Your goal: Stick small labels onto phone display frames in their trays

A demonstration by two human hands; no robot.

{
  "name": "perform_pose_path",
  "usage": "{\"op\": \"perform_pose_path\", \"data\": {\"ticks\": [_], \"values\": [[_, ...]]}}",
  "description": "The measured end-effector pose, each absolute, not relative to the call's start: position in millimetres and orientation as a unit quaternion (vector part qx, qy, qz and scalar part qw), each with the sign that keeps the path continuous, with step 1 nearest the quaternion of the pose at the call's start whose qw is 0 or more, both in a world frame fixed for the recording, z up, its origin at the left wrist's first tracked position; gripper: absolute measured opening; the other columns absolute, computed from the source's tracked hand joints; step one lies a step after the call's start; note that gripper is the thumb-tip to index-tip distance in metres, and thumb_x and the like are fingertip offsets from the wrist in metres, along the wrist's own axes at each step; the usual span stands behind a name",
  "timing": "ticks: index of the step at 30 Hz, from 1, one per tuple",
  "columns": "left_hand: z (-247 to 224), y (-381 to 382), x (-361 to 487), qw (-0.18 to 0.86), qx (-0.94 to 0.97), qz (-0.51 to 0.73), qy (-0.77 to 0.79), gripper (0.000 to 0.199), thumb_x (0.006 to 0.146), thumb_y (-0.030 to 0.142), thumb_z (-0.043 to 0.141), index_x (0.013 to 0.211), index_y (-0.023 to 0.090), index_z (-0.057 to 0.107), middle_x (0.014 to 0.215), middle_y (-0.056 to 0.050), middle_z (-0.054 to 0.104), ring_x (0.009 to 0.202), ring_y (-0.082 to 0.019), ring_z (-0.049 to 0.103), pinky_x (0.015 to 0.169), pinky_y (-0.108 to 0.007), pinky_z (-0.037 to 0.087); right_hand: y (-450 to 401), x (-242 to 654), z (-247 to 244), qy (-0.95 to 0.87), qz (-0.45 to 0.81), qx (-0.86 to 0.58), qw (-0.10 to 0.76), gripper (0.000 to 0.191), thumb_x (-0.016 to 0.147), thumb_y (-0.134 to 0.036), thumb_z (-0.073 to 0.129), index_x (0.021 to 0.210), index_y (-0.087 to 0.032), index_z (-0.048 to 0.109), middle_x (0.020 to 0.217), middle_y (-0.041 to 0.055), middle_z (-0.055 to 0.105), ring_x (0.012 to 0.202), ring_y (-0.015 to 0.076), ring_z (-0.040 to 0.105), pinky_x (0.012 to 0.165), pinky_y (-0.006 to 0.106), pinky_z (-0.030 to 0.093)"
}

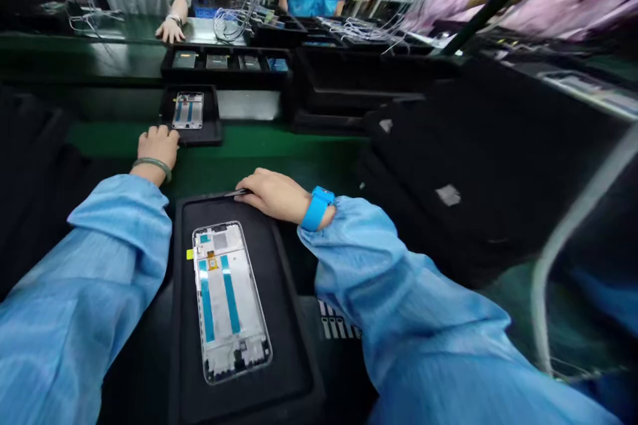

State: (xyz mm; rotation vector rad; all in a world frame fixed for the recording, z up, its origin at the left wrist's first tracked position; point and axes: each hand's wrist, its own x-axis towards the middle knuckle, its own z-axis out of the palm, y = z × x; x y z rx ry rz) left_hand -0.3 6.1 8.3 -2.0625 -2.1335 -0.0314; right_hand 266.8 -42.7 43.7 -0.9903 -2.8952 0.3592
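A phone display frame [230, 302] with blue strips and a yellow tab lies face up in a large black tray [294, 352] right below me. My right hand [274, 196] rests over that tray's far rim, with a thin dark strip [236, 193] just under its fingertips. What that strip is, I cannot tell. My left hand [158, 146], with a green bangle on its wrist, touches the left edge of a smaller black tray [212, 116]. That tray carries a second phone frame [188, 111]. A blue band circles my right wrist.
Across the green-edged bench, a black tray [224, 73] holds several phone parts. A co-worker's hand [170, 30] rests on the far bench near bundled white cables [232, 25]. A large black padded object [448, 172] fills the right side.
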Motion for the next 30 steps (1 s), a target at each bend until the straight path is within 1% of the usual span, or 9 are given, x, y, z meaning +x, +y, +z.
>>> {"op": "perform_pose_path", "data": {"ticks": [3, 6, 11, 17, 21, 23, 27, 28, 30], "values": [[28.6, 7.2, 0.0, 0.105, -0.696, -0.025, -0.710, 0.028, 0.086, 0.023, 0.041, 0.105, 0.013, 0.058, 0.112, -0.017, 0.054, 0.108, -0.034, 0.044, 0.086, -0.049, 0.037, -19.6, 278.1, 47.9, -0.914, 0.115, -0.382, 0.070, 0.030, 0.092, -0.038, 0.046, 0.107, -0.017, 0.062, 0.096, 0.0091, 0.063, 0.095, 0.0201, 0.056, 0.081, 0.027, 0.042], [58.7, -5.8, 3.1, 0.135, -0.687, -0.061, -0.711, 0.029, 0.089, 0.027, 0.039, 0.107, 0.013, 0.056, 0.113, -0.015, 0.051, 0.108, -0.033, 0.042, 0.084, -0.046, 0.040, 17.6, 289.9, 46.5, -0.819, 0.142, -0.538, 0.139, 0.030, 0.089, -0.040, 0.049, 0.104, -0.017, 0.062, 0.101, 0.0090, 0.064, 0.099, 0.0230, 0.057, 0.085, 0.029, 0.041], [97.1, -47.5, 19.5, 0.173, -0.680, -0.114, -0.704, 0.035, 0.095, 0.032, 0.030, 0.113, 0.011, 0.051, 0.112, -0.010, 0.047, 0.105, -0.025, 0.041, 0.083, -0.037, 0.042, 71.9, 276.2, 29.6, -0.706, 0.169, -0.663, 0.184, 0.033, 0.093, -0.034, 0.041, 0.102, -0.008, 0.060, 0.105, 0.0186, 0.062, 0.101, 0.0288, 0.058, 0.084, 0.036, 0.043], [87.6, -118.8, 42.7, 0.211, -0.709, -0.113, -0.663, 0.029, 0.093, 0.029, 0.033, 0.104, 0.014, 0.056, 0.096, -0.009, 0.053, 0.092, -0.025, 0.049, 0.078, -0.039, 0.043, 75.7, 258.7, 36.0, -0.691, 0.244, -0.643, 0.221, 0.045, 0.094, -0.045, 0.036, 0.090, -0.009, 0.063, 0.081, 0.0127, 0.066, 0.073, 0.0207, 0.064, 0.074, 0.032, 0.048], [67.2, -189.8, 49.4, 0.201, -0.782, -0.155, -0.570, 0.019, 0.088, 0.027, 0.049, 0.101, 0.016, 0.057, 0.091, -0.006, 0.060, 0.089, -0.022, 0.053, 0.094, -0.044, 0.038, 39.9, 297.1, 57.8, -0.704, 0.261, -0.607, 0.260, 0.053, 0.094, -0.052, 0.031, 0.082, -0.014, 0.065, 0.085, 0.0078, 0.066, 0.065, 0.0140, 0.060, 0.063, 0.024, 0.047], [58.9, -226.6, 52.0, 0.171, -0.811, -0.166, -0.534, 0.020, 0.086, 0.023, 0.052, 0.103, 0.017, 0.058, 0.091, -0.004, 0.062, 0.088, -0.020, 0.055, 0.097, -0.045, 0.036, 12.1, 320.5, 63.3, -0.717, 0.279, -0.572, 0.285, 0.057, 0.092, -0.057, 0.029, 0.073, -0.014, 0.062, 0.077, 0.0054, 0.065, 0.053, 0.0090, 0.054, 0.054, 0.020, 0.044], [42.4, -283.7, 64.1, 0.114, -0.869, -0.182, -0.445, 0.026, 0.086, 0.011, 0.046, 0.106, 0.016, 0.061, 0.095, -0.004, 0.066, 0.087, -0.018, 0.057, 0.094, -0.044, 0.035, -47.0, 354.6, 58.7, -0.674, 0.367, -0.536, 0.352, 0.054, 0.087, -0.062, 0.037, 0.071, -0.014, 0.054, 0.063, 0.0034, 0.061, 0.039, 0.0049, 0.043, 0.036, 0.016, 0.033], [37.6, -293.2, 69.6, 0.109, -0.872, -0.194, -0.435, 0.026, 0.086, 0.010, 0.044, 0.105, 0.016, 0.062, 0.093, -0.004, 0.066, 0.085, -0.017, 0.058, 0.092, -0.043, 0.035, -60.0, 360.4, 55.7, -0.653, 0.394, -0.535, 0.364, 0.054, 0.085, -0.063, 0.039, 0.070, -0.014, 0.054, 0.064, 0.0040, 0.061, 0.038, 0.0047, 0.043, 0.034, 0.016, 0.033], [28.3, -306.9, 83.1, 0.107, -0.865, -0.225, -0.435, 0.026, 0.087, 0.008, 0.043, 0.100, 0.015, 0.063, 0.084, -0.002, 0.067, 0.079, -0.015, 0.058, 0.091, -0.040, 0.035, -82.7, 370.8, 49.0, -0.608, 0.459, -0.527, 0.377, 0.049, 0.081, -0.061, 0.051, 0.071, -0.013, 0.055, 0.069, 0.0051, 0.062, 0.043, 0.0055, 0.049, 0.037, 0.016, 0.041]]}}
